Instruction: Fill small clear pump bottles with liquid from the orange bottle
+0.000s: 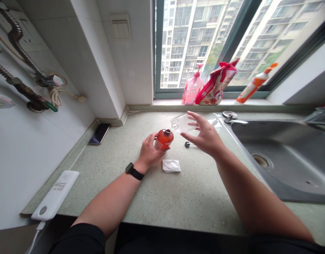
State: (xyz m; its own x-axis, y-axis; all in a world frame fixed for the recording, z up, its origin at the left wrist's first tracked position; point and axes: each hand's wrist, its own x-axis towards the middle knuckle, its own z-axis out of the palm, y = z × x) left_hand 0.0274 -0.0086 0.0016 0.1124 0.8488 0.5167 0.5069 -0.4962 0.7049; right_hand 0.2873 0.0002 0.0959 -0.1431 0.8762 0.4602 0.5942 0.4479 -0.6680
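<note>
Dark sleeves [79, 238] foremost; left grip [149, 151] wraps amber bottle [164, 139], right grip [208, 137] pinches clear bottle [181, 124]: probably stiff, slippery, best held mid-body.

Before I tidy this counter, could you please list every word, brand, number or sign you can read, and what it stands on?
No text reads clearly.
Amber bottle in the left hand: label blurred.
White power bank: printed lines too small.
Pink pump bottle: label too small.
Red bag: print blurred.
Orange-and-white bottle: lettering blurred.

pale walls [137, 56] | daylit green-framed window [235, 35] | speckled grey-green counter [199, 190] | inset steel sink [281, 151]
</note>
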